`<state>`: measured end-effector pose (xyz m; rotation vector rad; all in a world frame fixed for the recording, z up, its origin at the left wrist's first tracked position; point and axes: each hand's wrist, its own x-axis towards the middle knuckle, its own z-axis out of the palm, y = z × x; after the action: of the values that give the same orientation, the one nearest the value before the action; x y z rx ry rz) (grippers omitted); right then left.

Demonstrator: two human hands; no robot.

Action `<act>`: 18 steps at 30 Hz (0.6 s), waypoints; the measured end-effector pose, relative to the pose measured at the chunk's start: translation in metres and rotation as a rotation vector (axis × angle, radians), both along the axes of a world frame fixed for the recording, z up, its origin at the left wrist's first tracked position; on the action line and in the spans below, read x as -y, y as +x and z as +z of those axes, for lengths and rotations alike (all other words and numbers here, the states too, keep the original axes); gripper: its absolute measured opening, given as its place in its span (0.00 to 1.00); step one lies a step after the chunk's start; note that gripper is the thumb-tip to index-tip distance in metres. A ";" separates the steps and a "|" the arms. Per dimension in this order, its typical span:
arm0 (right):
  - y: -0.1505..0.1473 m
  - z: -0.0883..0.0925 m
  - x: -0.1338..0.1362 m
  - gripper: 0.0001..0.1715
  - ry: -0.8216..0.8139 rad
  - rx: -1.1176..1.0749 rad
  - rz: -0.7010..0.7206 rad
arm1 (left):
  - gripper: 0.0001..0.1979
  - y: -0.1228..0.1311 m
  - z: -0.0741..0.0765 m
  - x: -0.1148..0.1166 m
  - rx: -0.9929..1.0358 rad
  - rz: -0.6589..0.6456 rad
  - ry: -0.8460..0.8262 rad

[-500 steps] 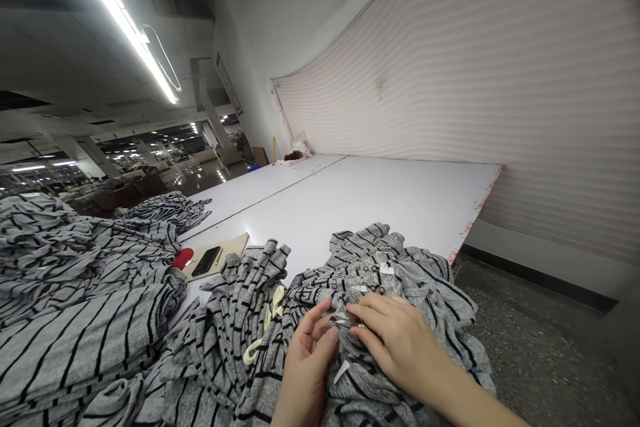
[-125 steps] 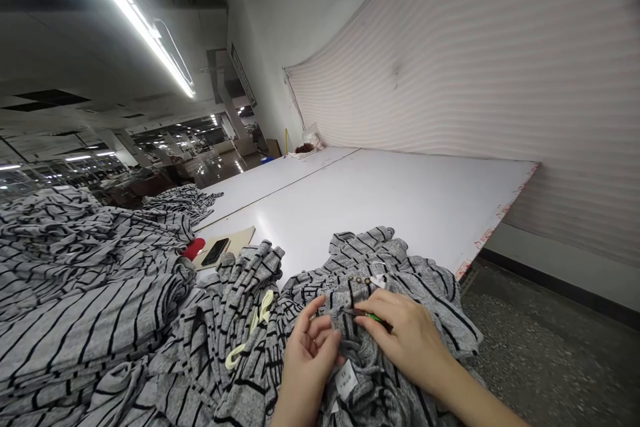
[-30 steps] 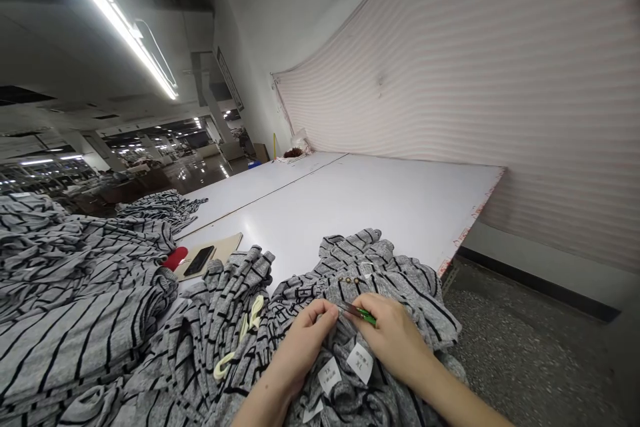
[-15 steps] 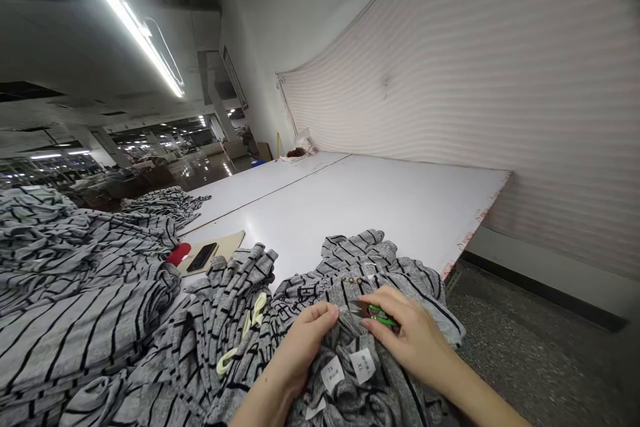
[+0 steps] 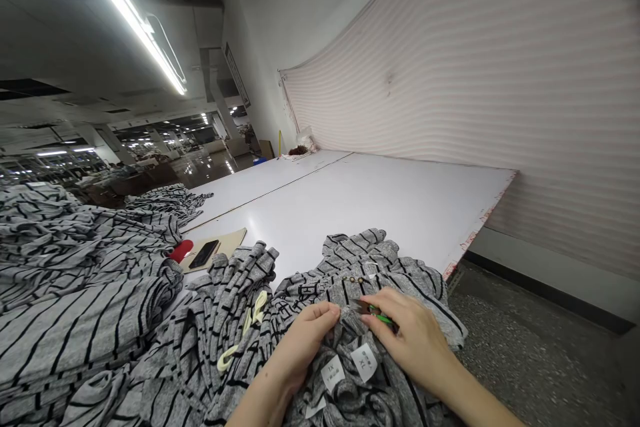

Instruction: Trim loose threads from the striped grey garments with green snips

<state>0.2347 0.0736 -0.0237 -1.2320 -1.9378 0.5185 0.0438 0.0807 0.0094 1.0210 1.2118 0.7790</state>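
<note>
Through the head camera I see my right hand (image 5: 417,341) closed around a small pair of green-handled snips (image 5: 374,312), pinched between thumb and forefinger with the other fingers curled in. The snips lie nearly level, their long axis running side to side. The dark blade tips point across toward my left hand (image 5: 304,340), and the green handle runs back under the right fingers, so most of it is hidden. I cannot tell whether the blades are parted. The tips sit in the narrow gap between the two hands, just above the fabric and close to the left fingertips. My left hand is closed too, thumb and fingers bunching a fold of the grey striped garment (image 5: 400,277) that lies crumpled under both hands on the bench (image 5: 380,200). Just nearer to me than the hands, two white size labels (image 5: 365,361) stand up from the cloth. Just beyond the hands a short row of small buttons (image 5: 353,279) shows on the garment. Left of the left hand a cream drawstring (image 5: 249,328) trails over more striped cloth. Farther left and beyond, a phone (image 5: 204,254) rests on a tan board (image 5: 231,239) beside tall stacks of striped garments (image 5: 80,320).
</note>
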 end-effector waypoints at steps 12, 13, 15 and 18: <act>-0.008 -0.011 0.017 0.06 -0.168 -0.233 0.102 | 0.09 0.004 -0.024 0.030 -0.735 -0.061 1.096; -0.006 -0.013 0.021 0.07 -0.161 -0.240 0.108 | 0.09 0.003 -0.027 0.032 -0.753 -0.066 1.164; -0.001 -0.014 0.028 0.07 -0.209 -0.250 0.122 | 0.09 0.002 -0.028 0.034 -0.778 -0.078 1.226; 0.007 -0.011 0.031 0.07 -0.334 -0.271 0.126 | 0.09 0.000 -0.027 0.034 -0.774 -0.092 1.227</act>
<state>0.2420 0.0425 -0.0348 -1.1727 -1.7496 1.0524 0.0437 0.0463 -0.0174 2.5348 1.2513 1.1181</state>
